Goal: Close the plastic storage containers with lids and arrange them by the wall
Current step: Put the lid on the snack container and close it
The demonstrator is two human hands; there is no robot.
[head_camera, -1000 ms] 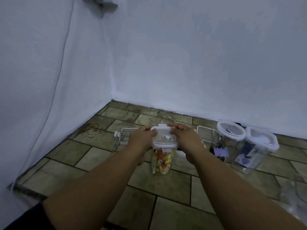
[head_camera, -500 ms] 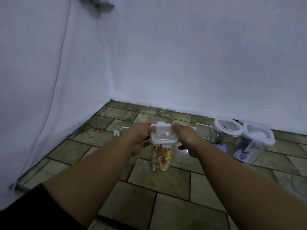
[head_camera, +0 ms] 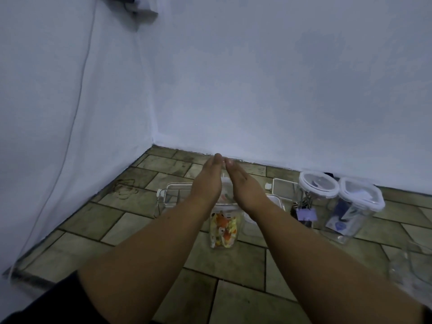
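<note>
Our view has tipped upward since a moment ago, so the wall [head_camera: 257,78] now fills most of the frame and the tiled floor [head_camera: 245,260] sits low. Against that wall, on the right, stand two lidded containers [head_camera: 319,190] touching one another. Behind our arms lie flat open boxes [head_camera: 170,195], and we cannot tell whether any has its lid.

What has changed most is our grip. Half a second ago both hands pinched the white lid from its sides; now they are flat and extended, no longer gripping its edges. Our left hand [head_camera: 208,181] and right hand [head_camera: 245,185] angle toward each other with fingertips almost meeting, palms open, fingers straight, holding nothing.

They hover over or press on the lid [head_camera: 225,195] of the tall container of colourful pieces [head_camera: 224,230], which stands upright on the floor, well short of the wall. Whether the palms actually touch the lid, we cannot tell. We judge this the press-down that seats the lid; the container is not yet by the wall.
</note>
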